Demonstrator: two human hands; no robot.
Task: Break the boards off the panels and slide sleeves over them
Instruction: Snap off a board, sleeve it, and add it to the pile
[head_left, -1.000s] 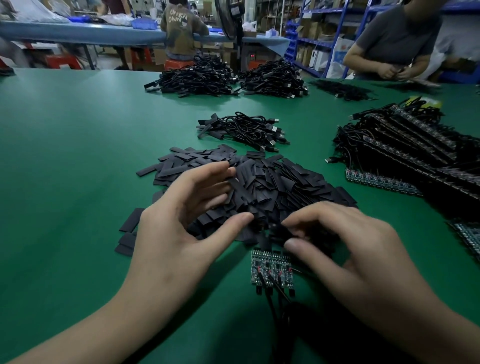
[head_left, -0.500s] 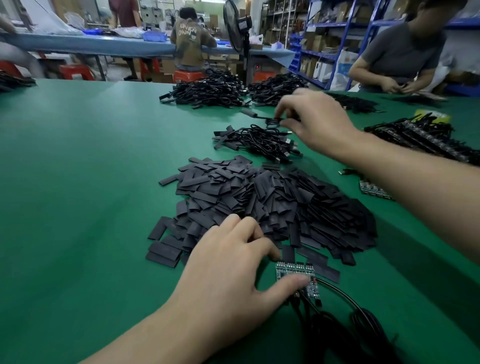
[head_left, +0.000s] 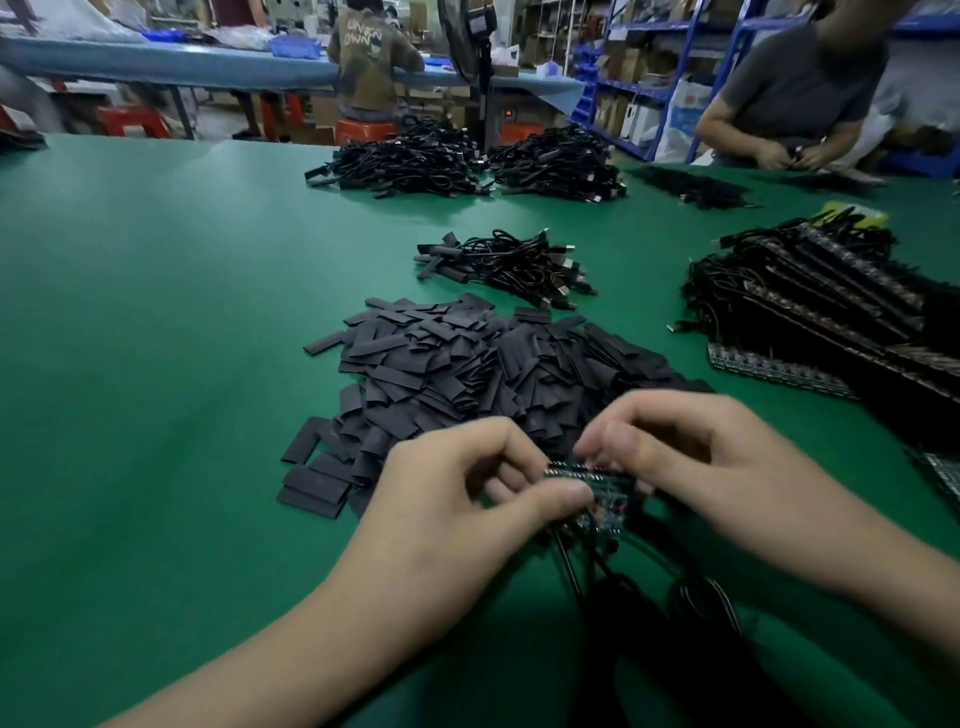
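Note:
A small green board panel (head_left: 605, 486) with black cables hanging from its near edge is held just above the green table (head_left: 156, 364). My left hand (head_left: 457, 499) pinches its left side with thumb and curled fingers. My right hand (head_left: 691, 467) grips its right side, fingers curled over the top edge. Right behind the hands lies a big heap of flat black sleeves (head_left: 467, 374). The panel's cables (head_left: 623, 587) trail toward me over the table.
A small pile of sleeved cables (head_left: 509, 265) lies beyond the sleeves. Stacked panels with cables (head_left: 831, 312) fill the right side. Two large cable heaps (head_left: 467, 161) sit at the far edge. A person (head_left: 800, 93) works at the far right corner.
My right hand has come back from the far cable pile to the panel. Both hands now grip the panel, lifted slightly off the table; before, only my left hand rested on it.

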